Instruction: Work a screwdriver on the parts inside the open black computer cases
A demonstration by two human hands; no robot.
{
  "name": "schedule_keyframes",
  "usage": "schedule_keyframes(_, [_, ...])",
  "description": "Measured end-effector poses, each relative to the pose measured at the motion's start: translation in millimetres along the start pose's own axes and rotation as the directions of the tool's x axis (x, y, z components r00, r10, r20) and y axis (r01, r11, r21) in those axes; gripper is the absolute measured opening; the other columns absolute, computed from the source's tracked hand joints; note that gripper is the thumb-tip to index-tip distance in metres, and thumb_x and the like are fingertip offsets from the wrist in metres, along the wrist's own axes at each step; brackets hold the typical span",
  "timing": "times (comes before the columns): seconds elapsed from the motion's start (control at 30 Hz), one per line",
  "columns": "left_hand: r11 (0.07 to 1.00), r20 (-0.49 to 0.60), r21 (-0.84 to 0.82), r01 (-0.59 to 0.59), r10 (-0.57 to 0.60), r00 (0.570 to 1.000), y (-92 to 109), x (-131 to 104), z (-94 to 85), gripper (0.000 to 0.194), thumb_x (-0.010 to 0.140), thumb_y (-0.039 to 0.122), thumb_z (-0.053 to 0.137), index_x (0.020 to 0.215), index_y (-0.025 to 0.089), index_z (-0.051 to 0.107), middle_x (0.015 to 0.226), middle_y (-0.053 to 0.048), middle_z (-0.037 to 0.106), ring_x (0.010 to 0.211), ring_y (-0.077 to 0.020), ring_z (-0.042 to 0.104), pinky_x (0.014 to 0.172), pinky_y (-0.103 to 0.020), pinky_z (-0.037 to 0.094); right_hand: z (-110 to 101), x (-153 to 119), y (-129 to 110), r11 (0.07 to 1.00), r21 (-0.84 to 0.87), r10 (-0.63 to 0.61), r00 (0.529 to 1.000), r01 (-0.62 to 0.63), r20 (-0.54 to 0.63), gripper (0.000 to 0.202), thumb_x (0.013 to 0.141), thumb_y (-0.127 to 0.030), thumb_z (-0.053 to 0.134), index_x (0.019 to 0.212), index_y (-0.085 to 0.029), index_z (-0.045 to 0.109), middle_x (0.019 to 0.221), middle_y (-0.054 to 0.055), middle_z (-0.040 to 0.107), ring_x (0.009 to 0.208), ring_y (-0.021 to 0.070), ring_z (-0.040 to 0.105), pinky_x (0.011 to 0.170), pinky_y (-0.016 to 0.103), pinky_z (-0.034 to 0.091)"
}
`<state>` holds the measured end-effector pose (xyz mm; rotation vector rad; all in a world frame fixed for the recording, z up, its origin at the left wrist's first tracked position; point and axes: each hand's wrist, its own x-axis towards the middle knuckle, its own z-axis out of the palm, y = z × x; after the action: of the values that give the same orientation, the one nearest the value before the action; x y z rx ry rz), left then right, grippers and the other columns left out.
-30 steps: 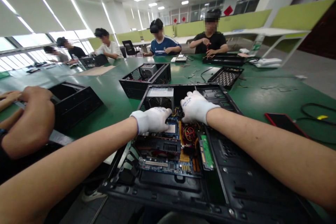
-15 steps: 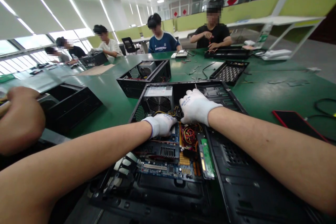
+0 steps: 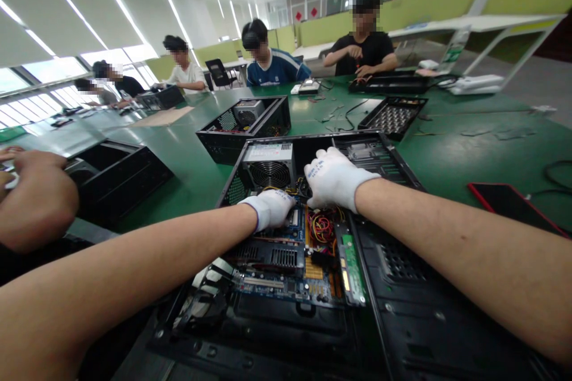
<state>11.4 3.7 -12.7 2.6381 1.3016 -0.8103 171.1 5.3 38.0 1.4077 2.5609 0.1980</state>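
An opened black computer case [image 3: 304, 324] lies on its side before me, its blue motherboard [image 3: 268, 289] exposed. My left hand [image 3: 273, 207], in a white glove, reaches in just below the power supply [image 3: 269, 169]; its fingers curl down over the board and their tips are hidden. My right hand [image 3: 337, 177], gloved too, is bent beside it, at the dark and yellow cables [image 3: 302, 189]. What either hand pinches, if anything, does not show. Red and yellow wires [image 3: 322, 225] bunch below the right hand, near a drive with a green circuit board [image 3: 354, 271].
More open computer cases stand beyond [image 3: 243, 125] and to the left [image 3: 123, 175] on the green table [image 3: 451, 158]. A black metal tray-like part [image 3: 393, 118] and a red-edged phone-like slab [image 3: 513, 208] lie rightward. A co-worker's arm [image 3: 42, 196] is close on the left; other people sit around.
My left hand has shifted slightly left, while my right hand stays nearly in place. The person in blue across the table leans further forward and the view tilts a little.
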Motion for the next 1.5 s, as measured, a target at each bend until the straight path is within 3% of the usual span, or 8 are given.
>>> schedule_keyframes(0.63, [1.000,0.018,0.002,-0.022,0.022,1.000,3,5,-3.0,0.054,0.081,0.035,0.082,0.131,0.016,0.071,0.135,-0.017,0.073,0.121,-0.0338,0.072,0.103,-0.039,0.058,3,2,1,1.000,-0.017,-0.005,1.000,0.005,-0.013,0.056,0.066,-0.063,0.082,0.106,-0.024,0.077,0.107,0.019,0.078,0.110,0.0440,0.063,0.092,0.056,0.046])
schedule_keyframes(0.77, [0.999,0.030,-0.006,-0.044,0.044,0.999,3,7,-4.5,0.060,0.078,0.040,0.085,0.131,0.015,0.070,0.135,-0.018,0.073,0.121,-0.0345,0.072,0.103,-0.039,0.059,3,2,1,1.000,-0.017,0.003,1.000,-0.003,0.000,0.059,0.068,-0.065,0.080,0.107,-0.021,0.077,0.107,0.022,0.077,0.110,0.0445,0.063,0.092,0.055,0.045])
schedule_keyframes(0.9, [1.000,0.046,-0.009,-0.016,0.017,0.999,4,0,-12.9,0.068,0.069,0.034,0.091,0.130,0.017,0.069,0.132,-0.016,0.075,0.119,-0.0336,0.073,0.101,-0.038,0.060,2,1,1,1.000,-0.026,-0.001,1.000,0.001,-0.003,0.061,0.072,-0.065,0.077,0.109,-0.016,0.077,0.108,0.025,0.076,0.110,0.0446,0.064,0.091,0.055,0.046])
schedule_keyframes(1.03, [1.000,0.051,-0.030,0.000,0.001,0.999,1,-31,-28.6,0.066,0.070,0.034,0.090,0.131,0.019,0.069,0.121,-0.013,0.080,0.109,-0.0326,0.077,0.091,-0.036,0.062,-6,-7,-1,0.998,-0.027,-0.048,0.999,0.048,-0.021,0.065,0.072,-0.064,0.075,0.112,-0.014,0.075,0.108,0.024,0.075,0.109,0.0424,0.065,0.091,0.052,0.048])
schedule_keyframes(1.17, [0.997,-0.019,-0.070,-0.023,0.022,1.000,-5,-84,-36.2,0.048,0.089,0.041,0.070,0.131,0.018,0.067,0.120,-0.016,0.079,0.107,-0.0330,0.077,0.090,-0.039,0.062,-11,-14,-8,0.986,-0.001,-0.166,0.985,0.166,-0.056,0.063,0.073,-0.058,0.075,0.119,-0.013,0.073,0.116,0.022,0.074,0.111,0.0391,0.065,0.093,0.049,0.050])
schedule_keyframes(1.27, [0.981,-0.169,-0.167,-0.097,0.069,0.983,-4,-121,-32.5,0.028,0.097,0.037,0.055,0.115,0.019,0.068,0.114,-0.014,0.079,0.104,-0.0303,0.077,0.092,-0.038,0.060,-6,-12,-14,0.960,0.037,-0.275,0.960,0.278,-0.058,0.065,0.074,-0.053,0.077,0.126,-0.015,0.072,0.123,0.018,0.073,0.114,0.0365,0.066,0.095,0.046,0.051])
schedule_keyframes(1.37, [0.955,-0.364,-0.259,-0.145,0.043,0.931,2,-144,-23.7,0.024,0.103,0.034,0.045,0.103,0.021,0.066,0.106,-0.010,0.078,0.100,-0.0271,0.076,0.093,-0.037,0.058,1,-7,-18,0.933,0.083,-0.348,0.937,0.349,-0.031,0.067,0.078,-0.051,0.076,0.135,-0.018,0.070,0.132,0.014,0.072,0.119,0.0346,0.067,0.098,0.043,0.052])
schedule_keyframes(1.5, [0.943,-0.454,-0.292,-0.159,0.010,0.891,20,-166,-10.8,0.026,0.107,0.038,0.044,0.102,0.021,0.064,0.106,-0.008,0.074,0.098,-0.0252,0.074,0.091,-0.037,0.058,-3,-11,-18,0.924,0.136,-0.359,0.933,0.358,-0.022,0.064,0.085,-0.053,0.071,0.138,-0.017,0.071,0.140,0.016,0.070,0.120,0.0329,0.070,0.102,0.041,0.054])
